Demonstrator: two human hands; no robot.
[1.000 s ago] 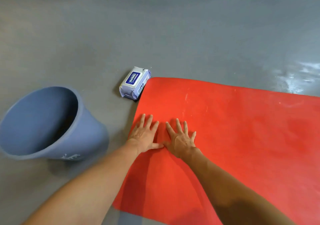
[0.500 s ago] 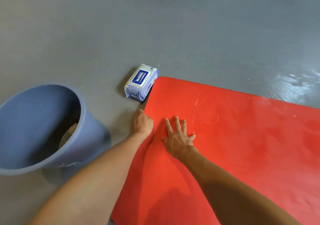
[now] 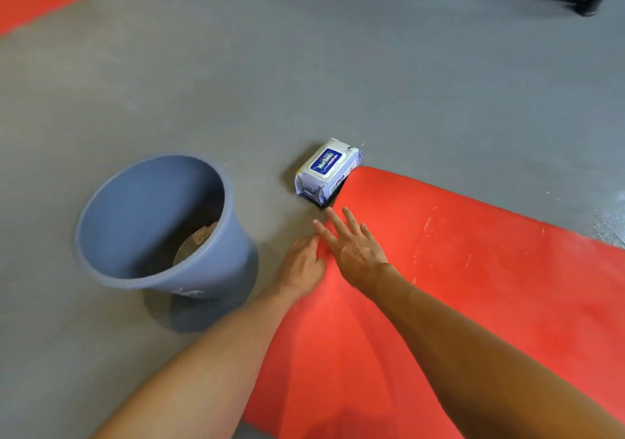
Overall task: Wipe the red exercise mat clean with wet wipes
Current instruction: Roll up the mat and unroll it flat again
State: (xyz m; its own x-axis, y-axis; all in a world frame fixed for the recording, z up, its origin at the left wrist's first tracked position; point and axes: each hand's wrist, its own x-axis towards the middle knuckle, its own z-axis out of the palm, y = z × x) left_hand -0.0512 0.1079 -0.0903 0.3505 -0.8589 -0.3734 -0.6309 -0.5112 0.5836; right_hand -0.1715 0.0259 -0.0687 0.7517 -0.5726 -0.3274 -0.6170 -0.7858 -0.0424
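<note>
Since half a second ago your right hand (image 3: 355, 246) has lifted off the red mat (image 3: 473, 286) and reached forward, fingers straight and spread, holding nothing; your left hand (image 3: 302, 266) stays at the mat's left edge, fingers bent over it, though whether it pinches the edge cannot be told. Just ahead of the right fingertips, touching the mat's far left corner, lies the wet-wipe pack (image 3: 326, 171), flat on the grey floor (image 3: 406, 83), blue label up, long axis running away from you. Your right hand is nearer. White streaks mark the mat; a grey bucket (image 3: 152, 262) stands left
</note>
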